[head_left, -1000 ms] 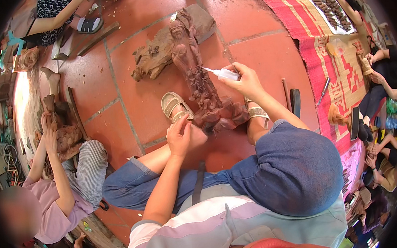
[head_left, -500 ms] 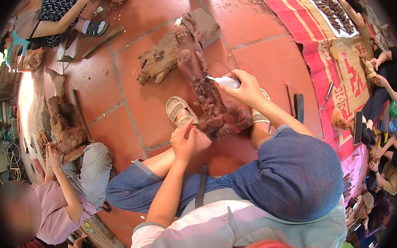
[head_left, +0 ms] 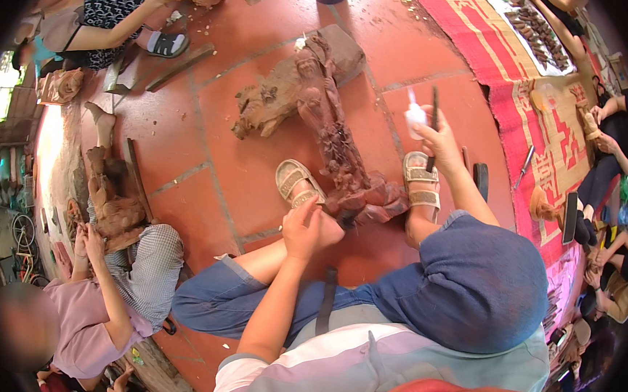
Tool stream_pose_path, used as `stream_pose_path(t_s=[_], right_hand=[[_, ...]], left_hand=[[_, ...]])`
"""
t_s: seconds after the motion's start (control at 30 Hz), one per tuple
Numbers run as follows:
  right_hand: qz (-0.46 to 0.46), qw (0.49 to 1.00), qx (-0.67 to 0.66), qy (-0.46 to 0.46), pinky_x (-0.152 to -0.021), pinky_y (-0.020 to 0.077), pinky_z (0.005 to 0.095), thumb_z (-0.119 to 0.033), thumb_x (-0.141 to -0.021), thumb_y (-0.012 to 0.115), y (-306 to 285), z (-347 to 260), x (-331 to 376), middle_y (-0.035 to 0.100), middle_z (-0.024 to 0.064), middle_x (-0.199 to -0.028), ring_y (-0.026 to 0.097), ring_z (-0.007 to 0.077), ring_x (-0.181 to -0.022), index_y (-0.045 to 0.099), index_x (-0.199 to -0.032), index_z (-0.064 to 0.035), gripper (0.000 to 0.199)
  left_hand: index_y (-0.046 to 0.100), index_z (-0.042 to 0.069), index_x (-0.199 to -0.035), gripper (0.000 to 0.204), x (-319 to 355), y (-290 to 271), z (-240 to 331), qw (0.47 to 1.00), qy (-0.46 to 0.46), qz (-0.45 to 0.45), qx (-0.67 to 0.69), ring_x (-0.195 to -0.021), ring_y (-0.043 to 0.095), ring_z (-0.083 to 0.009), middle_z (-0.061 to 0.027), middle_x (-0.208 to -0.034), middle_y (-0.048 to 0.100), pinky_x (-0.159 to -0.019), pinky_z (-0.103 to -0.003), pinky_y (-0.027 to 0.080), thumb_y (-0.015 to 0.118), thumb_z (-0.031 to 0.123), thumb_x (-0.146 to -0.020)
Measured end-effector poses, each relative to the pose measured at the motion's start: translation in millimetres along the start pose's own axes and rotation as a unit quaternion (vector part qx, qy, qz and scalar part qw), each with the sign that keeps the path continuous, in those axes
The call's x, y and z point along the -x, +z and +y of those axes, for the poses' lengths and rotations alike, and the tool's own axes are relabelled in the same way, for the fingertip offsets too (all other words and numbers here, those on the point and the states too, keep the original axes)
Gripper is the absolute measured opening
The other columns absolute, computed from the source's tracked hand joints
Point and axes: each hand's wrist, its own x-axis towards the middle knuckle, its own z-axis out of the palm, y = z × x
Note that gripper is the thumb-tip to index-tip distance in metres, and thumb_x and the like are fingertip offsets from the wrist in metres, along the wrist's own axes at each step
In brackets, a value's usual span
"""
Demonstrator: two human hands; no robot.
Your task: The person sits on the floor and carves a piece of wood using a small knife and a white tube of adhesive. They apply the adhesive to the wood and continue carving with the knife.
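Observation:
Between my sandalled feet a carved dark-brown wooden statue (head_left: 329, 126) lies on the floor. Its base points toward me, and its upper end rests against a rough piece of wood (head_left: 272, 95). To the right of the statue, my right hand (head_left: 441, 140) is closed around a small white squeeze bottle (head_left: 416, 122) with its thin nozzle pointing up. A slim dark stick-like tool (head_left: 435, 111) is in the same hand. My left hand (head_left: 302, 229) hovers by my left shin, left of the statue's base, with its fingers drawn together; whatever they may hold is hidden.
A red and tan mat (head_left: 490, 60) on the right bears a chisel-like tool (head_left: 524, 167) and a phone (head_left: 570, 218). At left, a seated person (head_left: 93, 313) has another carving (head_left: 114, 203). Wood bars lie near a sandalled foot (head_left: 166, 44) at the upper left.
My right hand has drawn away from the statue to the right, tipping the bottle upright; the dark tool now shows clearly. My left hand stays near my shin. The view has shifted slightly.

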Motion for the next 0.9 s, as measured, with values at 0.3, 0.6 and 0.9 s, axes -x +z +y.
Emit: stream_pose_path(t_s=[0.3,0.6,0.9], right_hand=[[0.141,0.987,-0.075,-0.017,-0.040,0.0252,0.0172,-0.011,-0.081,0.070,-102,18,-18,0.058,-0.0066,-0.091,0.034,-0.0011,-0.048,0.046,-0.131,-0.0133,0.056],[0.282,0.958,0.032,-0.043,-0.038,0.0301,0.0145,-0.016,-0.077,0.076,-158,45,-26,0.061,-0.0013,-0.107,0.056,0.0026,-0.080,0.053,-0.123,-0.0099,0.052],[0.323,0.939,0.090,-0.076,-0.045,0.0376,0.0183,0.001,-0.073,0.070,-187,66,-36,0.059,0.0011,-0.101,0.059,0.0090,-0.086,0.054,-0.116,-0.0063,0.047]], left_hand=[[0.071,0.009,-0.096,0.020,0,-1,-4,0.999,0.043,-0.004,-0.033,-0.073,0.059,-0.0182,-0.0052,-0.085,0.069,-0.074,-0.030,0.047,0.069,0.006,-0.076],[0.071,0.009,-0.095,0.017,-2,-2,0,0.998,0.043,0.003,-0.045,-0.078,0.059,-0.0208,-0.0059,-0.085,0.069,-0.073,-0.032,0.046,0.067,0.008,-0.079],[0.071,0.012,-0.095,0.017,-1,-1,3,0.999,0.017,-0.018,-0.041,-0.087,0.061,-0.0244,-0.0052,-0.092,0.069,-0.079,-0.035,0.044,0.065,0.013,-0.079]])
